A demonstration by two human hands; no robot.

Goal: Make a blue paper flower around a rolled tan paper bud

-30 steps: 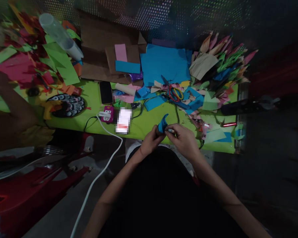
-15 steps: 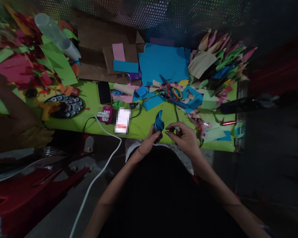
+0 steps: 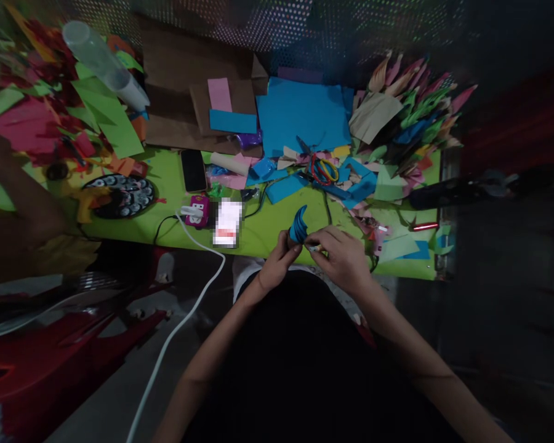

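Note:
My left hand (image 3: 277, 264) is closed round the base of a curled blue paper piece (image 3: 298, 224), holding it upright just over the near edge of the green table (image 3: 175, 215). My right hand (image 3: 341, 255) is closed on a small pale stick-like object (image 3: 314, 247) whose tip meets the base of the blue piece. Both hands touch each other at the paper. What the small object is I cannot make out.
Blue paper sheets (image 3: 300, 114), scissors with coloured handles (image 3: 322, 171), a phone (image 3: 193, 170), a white cable (image 3: 184, 307) and a pile of folded paper petals (image 3: 410, 111) lie on the table. Another person's arm (image 3: 23, 197) is at the left. A red chair (image 3: 50, 363) stands lower left.
Half a second ago my hands were apart, the right one off to the side. Now the right hand has come back against the base of the blue piece.

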